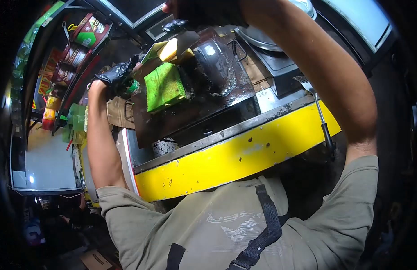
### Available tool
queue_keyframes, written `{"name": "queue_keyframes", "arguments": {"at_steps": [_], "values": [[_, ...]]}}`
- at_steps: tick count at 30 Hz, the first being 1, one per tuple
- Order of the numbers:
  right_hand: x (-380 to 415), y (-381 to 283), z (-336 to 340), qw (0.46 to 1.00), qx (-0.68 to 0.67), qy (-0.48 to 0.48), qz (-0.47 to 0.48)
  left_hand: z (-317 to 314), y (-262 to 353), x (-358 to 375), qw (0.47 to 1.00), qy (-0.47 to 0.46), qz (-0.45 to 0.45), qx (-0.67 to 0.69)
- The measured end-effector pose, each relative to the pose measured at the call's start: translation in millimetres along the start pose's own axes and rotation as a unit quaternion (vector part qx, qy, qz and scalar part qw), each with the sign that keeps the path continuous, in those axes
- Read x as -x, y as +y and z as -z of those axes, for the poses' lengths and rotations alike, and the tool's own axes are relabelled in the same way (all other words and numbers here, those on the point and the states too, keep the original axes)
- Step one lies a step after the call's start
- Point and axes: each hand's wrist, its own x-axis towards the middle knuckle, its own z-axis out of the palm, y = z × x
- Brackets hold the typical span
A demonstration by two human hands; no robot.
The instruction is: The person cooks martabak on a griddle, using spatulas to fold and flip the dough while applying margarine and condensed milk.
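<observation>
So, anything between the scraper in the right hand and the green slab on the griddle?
Yes. The yellow block lies by the scraper blade, between it and the green slab on the griddle. The right hand holds the scraper. Nothing else visible intervenes.

Bright green flat slab [163, 87] sits on the dark brown, greasy-looking metal griddle plate [195, 108], with a yellow block [169, 49] behind it. The person's left hand [115, 75] is in a shiny black glove. The worktop's front edge [235, 157] is chipped yellow with dark specks under a grey metal strip. Shirt is olive-grey with black straps [267, 225]. Red and green packets [84, 33] hang at the far left.
</observation>
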Motion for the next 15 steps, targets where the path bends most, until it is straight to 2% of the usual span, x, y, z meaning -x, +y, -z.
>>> {"name": "queue_keyframes", "arguments": {"at_steps": [1,2,5,6,7,8,9,10,11,12,13,15], "values": [[7,-4,0,1.0,-0.017,0.001,-0.009,-1,-3,-2,0.999,-0.02,0.039,0.029],[13,-7,0,0.999,-0.033,0.0,-0.017,-12,4,15,0.997,-0.002,-0.076,0.009],[31,-18,-3,0.996,-0.079,-0.008,-0.045,-34,-2,26,0.997,-0.008,-0.023,0.073],[36,-22,-3,0.994,-0.091,-0.013,-0.053,-48,-8,26,0.992,0.008,-0.093,0.086],[59,-2,-5,0.997,-0.066,-0.016,-0.039,-53,-15,30,0.991,-0.052,-0.073,0.1],[83,8,-15,0.999,-0.013,0.024,-0.042,-74,-68,-15,0.917,0.097,-0.374,-0.103],[96,8,-17,0.994,0.082,-0.031,-0.072,-92,-84,-21,0.861,0.146,-0.461,-0.155],[112,27,-30,0.965,0.24,0.015,0.101,-108,-69,-2,0.933,0.078,-0.348,-0.054],[125,50,-39,0.976,0.193,0.03,0.101,-134,-92,-14,0.933,0.115,-0.337,-0.05],[136,37,-44,0.995,0.031,0.024,-0.097,-152,-83,3,0.904,0.168,-0.388,-0.063],[147,45,-55,0.99,-0.014,0.06,-0.125,-167,-64,25,0.925,0.134,-0.325,0.143],[151,45,-62,0.947,-0.173,0.089,-0.255,-186,-43,49,0.936,0.124,-0.22,0.246]]}}
